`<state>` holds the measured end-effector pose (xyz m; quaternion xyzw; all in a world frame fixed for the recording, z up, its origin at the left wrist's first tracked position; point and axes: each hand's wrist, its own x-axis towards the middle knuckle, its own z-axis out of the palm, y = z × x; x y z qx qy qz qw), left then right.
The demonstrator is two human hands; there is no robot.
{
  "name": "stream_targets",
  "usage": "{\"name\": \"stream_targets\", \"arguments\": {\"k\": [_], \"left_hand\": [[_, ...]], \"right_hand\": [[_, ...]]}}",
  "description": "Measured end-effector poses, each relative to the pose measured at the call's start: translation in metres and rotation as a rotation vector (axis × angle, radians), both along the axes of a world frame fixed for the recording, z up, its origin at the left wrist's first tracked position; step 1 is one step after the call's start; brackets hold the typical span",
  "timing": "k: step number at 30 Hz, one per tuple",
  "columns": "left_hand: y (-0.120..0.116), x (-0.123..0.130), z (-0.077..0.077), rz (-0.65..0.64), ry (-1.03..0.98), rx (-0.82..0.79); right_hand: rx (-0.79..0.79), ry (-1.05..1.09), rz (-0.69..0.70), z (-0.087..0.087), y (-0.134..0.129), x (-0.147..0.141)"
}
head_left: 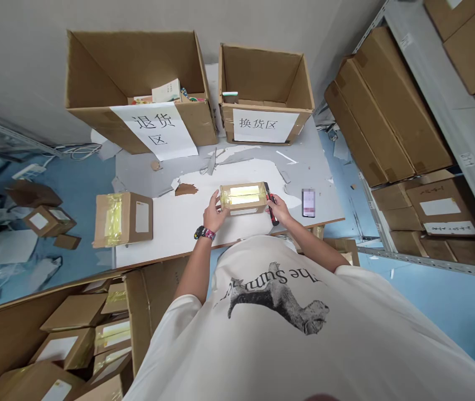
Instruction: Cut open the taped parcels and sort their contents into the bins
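Note:
A small cardboard box [242, 207] with shiny clear tape along its top sits on the table in front of me. My left hand [214, 214] grips its left end, thumb on the near side and fingers at the far corner. In my right hand [278, 209] is a black and red box cutter [274, 216], held upright along the right end of the box. Whether its blade is out I cannot tell. To the right of that hand lies a phone [308, 203]. A larger taped box [124, 219] stands at the table's left end.
Two open cartons with paper signs stand at the back, the left carton [204, 120] and the right carton [226, 125]. Torn paper and scraps lie on the table [170, 236]. Shelving [455, 100] with boxes rises at right; a big carton [154, 301] of parcels is at front left.

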<state>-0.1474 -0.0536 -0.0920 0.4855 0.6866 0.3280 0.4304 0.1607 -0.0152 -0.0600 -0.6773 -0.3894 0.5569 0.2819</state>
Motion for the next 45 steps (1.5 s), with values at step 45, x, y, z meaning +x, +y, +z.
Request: {"name": "stream_targets", "arguments": {"k": [45], "left_hand": [[-0.009,0.030,-0.055,0.291,-0.142,-0.178]], "right_hand": [[0.448,-0.894,1.361,0.068,0.063,-0.106]]}}
